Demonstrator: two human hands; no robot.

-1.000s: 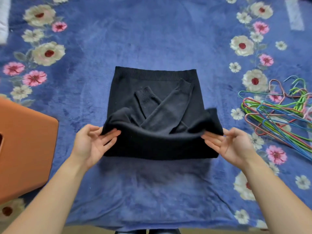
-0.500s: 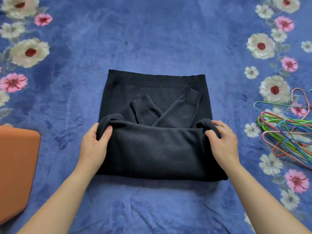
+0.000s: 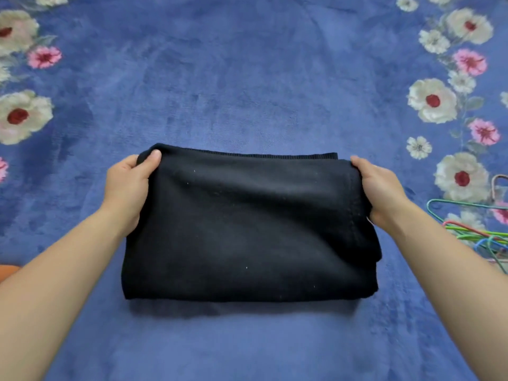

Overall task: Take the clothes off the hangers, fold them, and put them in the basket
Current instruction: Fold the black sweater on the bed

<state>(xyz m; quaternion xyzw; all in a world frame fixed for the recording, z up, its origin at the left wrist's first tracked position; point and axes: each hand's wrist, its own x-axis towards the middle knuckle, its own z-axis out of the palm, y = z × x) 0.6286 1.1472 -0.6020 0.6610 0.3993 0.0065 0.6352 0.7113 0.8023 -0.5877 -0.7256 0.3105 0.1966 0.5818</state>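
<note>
A black knitted sweater [image 3: 247,226] lies folded into a thick rectangle on the blue flowered blanket [image 3: 247,78]. Its sleeves are hidden inside the fold, and the ribbed hem shows along the far edge. My left hand [image 3: 129,191] grips the far left corner, thumb on top. My right hand [image 3: 379,191] grips the far right corner, fingers curled round the edge. Of the orange basket [image 3: 8,270] only a sliver shows at the left edge, behind my left forearm.
A heap of coloured wire hangers [image 3: 486,232] lies on the blanket at the right edge, close to my right forearm. Flower patterns run down both sides of the blanket.
Both hands carried the near half of the sweater away from me and laid it over the far half, covering the crossed sleeves. The view moved closer, and the basket slid nearly out of sight.
</note>
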